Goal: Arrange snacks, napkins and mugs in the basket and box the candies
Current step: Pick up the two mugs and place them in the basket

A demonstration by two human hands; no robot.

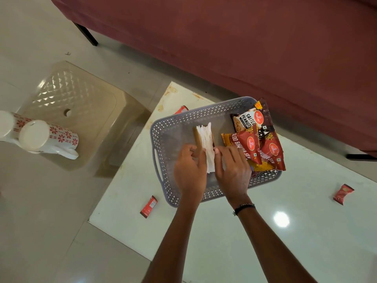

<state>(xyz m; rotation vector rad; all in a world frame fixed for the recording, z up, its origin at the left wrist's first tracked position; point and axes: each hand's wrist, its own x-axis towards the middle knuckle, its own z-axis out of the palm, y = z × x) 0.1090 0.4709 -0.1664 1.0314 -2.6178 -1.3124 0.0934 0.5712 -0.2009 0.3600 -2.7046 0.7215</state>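
Grey plastic basket [163, 127] sits on the white table [244, 231], and it's maybe halfway filled by the look of it; the snack packets [263, 144] are already piled at its right end, peanuts and bhujia sev overlapping each other. Napkins are the step in hand, I'd say; the left hand [188, 170] and right hand [232, 170] are both down inside the basket, pressed against either side of the white napkin stack [207, 144], which stands on edge in a brown holder [197, 140] near the middle; fingers curled on the stack, squeezing it from both flanks.

Still left: the two flowered mugs [40, 137] are off on the beige stool [81, 111], well apart from the basket; three red candies are loose on the table, one [149, 207] just beside the basket's near corner, one [343, 194] far right, one [181, 109] peeking behind the far rim; no candy box in view that I can spot.
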